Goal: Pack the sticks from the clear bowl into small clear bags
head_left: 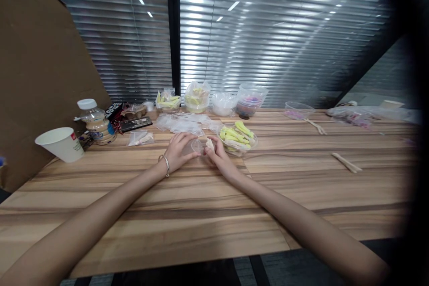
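Observation:
My left hand, with a bracelet at the wrist, pinches one side of a small clear plastic bag above the table. Between the fingers of my right hand is a small cream-white piece, held at the bag's right side. Whether the piece is inside the bag or beside it, I cannot tell. Just beyond my right hand stands a clear plastic bowl of yellow strips. Behind both hands lies a spread of flat clear bags. A filled bag rests left of my left hand.
On the left stand a paper cup and a plastic bottle, near a black case. Several tubs line the back, including a stack of bowls. Wooden utensils and a shallow tub lie right.

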A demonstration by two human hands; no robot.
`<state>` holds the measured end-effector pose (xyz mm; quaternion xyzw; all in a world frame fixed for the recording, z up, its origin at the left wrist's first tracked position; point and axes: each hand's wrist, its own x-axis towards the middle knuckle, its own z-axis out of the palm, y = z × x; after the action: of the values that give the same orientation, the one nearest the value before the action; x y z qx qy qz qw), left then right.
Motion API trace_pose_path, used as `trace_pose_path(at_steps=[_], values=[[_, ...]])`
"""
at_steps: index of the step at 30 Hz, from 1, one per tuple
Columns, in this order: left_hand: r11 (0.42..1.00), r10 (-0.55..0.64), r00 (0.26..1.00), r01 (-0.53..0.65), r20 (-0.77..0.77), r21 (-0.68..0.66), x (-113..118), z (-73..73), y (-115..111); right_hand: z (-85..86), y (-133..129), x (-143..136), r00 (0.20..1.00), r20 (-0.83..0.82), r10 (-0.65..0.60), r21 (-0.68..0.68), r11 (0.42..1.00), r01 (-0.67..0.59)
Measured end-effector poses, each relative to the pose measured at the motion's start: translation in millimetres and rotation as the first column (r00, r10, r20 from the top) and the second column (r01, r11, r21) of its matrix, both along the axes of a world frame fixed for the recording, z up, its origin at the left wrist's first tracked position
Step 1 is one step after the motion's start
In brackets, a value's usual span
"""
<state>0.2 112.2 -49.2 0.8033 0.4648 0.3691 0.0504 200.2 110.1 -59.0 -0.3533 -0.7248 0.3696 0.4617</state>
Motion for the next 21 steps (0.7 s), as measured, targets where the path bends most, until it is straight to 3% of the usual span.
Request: trace_pose_path(at_steps=[5,14,21], values=[[0.999,-0.018,0.998,0.015,0.061,0.045,2.3,-0.7,-0.1,-0.1,1.5,0.8,0.999,-0.041,0.014,-0.069,0.997,-0.017],[1.000,-0.021,0.998,0.020,0.060,0.013,0.9,0.0,-1.3,-3.1,3.8,-0.8,0.999,-0.009,0.049,0.026,0.998,-0.049],[0.994,0.109,0.987,-0.107,0.121,-0.028,-0.2,0.0,0.6,0.2,5.2,3.1,0.995,-0.037,-0.088,0.269,0.959,0.094]])
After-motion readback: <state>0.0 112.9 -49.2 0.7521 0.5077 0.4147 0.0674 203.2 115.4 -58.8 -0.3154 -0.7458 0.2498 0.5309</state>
